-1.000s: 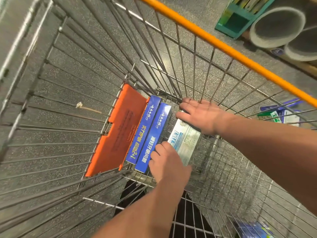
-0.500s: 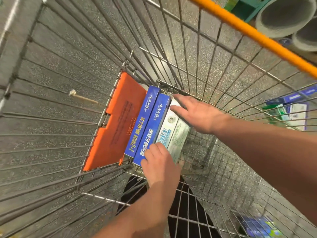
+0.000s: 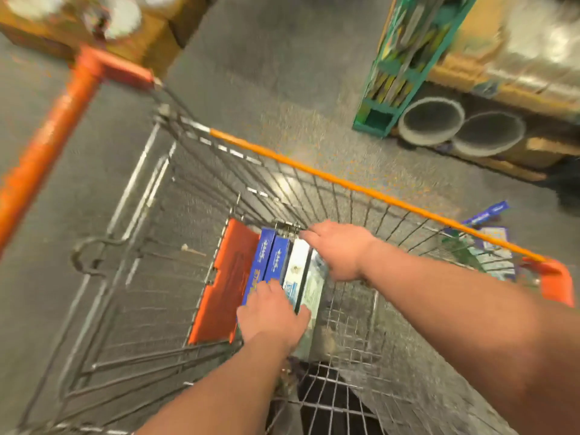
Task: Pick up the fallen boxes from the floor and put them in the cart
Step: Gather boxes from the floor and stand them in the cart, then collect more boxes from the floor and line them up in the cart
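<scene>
floor (image 3: 282,73) is grey speckled and fills most of the blurry head view, with a teal rack (image 3: 405,58) and two big grey pipe ends (image 3: 431,121) off at the far right. wire cart (image 3: 141,277) comes next, with its orange handle (image 3: 44,146) on the left and an orange rim bar (image 3: 361,186) running across. an orange flap (image 3: 226,284) lies at the bottom of the basket.

right beside that flap, four long boxes sit side by side on the cart bottom: two blue boxes (image 3: 268,255) touching each other, then a white box (image 3: 296,265), then a silvery box (image 3: 312,290) on the right end. more boxes on the floor (image 3: 489,243) show through the cart's right wall, just outside it.

both bare arms reach down into the basket. the person's right hand (image 3: 339,249) is laid flat with fingers spread against the far ends of the white and silvery boxes. the left hand (image 3: 271,315) rests on the near ends of the row, fingers loosely apart on top, thumb by the silvery one. neither grip looks clamped around a box, more like pressing on them.
</scene>
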Tool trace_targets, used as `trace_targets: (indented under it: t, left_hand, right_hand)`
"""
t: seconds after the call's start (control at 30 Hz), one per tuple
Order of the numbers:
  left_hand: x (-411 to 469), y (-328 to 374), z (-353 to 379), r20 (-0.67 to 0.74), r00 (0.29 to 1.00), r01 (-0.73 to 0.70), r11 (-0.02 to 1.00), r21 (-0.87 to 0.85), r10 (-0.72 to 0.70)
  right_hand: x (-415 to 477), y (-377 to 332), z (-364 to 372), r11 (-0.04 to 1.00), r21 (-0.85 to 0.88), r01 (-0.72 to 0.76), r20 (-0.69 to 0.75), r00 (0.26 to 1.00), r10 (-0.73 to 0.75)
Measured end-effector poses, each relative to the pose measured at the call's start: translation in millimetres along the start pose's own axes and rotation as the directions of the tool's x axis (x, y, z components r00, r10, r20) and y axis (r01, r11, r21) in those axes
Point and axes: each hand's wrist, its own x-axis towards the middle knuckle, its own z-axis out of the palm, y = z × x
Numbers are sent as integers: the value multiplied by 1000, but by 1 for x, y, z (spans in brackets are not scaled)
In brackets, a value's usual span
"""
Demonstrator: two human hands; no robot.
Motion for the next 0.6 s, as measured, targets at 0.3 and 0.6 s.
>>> trace_targets:
  t: [0.3, 0.6]
  left_hand:
    - [-74, 23, -116, 42, 831, -540, 786, 299, 555]
    - [-178, 92, -145, 232, 421, -825, 264, 499, 877]
  right_hand:
    - [-165, -49, -61, 947, 101, -306, -172, 932, 320]
    - [-373, -145, -16, 594, 356, -722, -105, 601, 792]
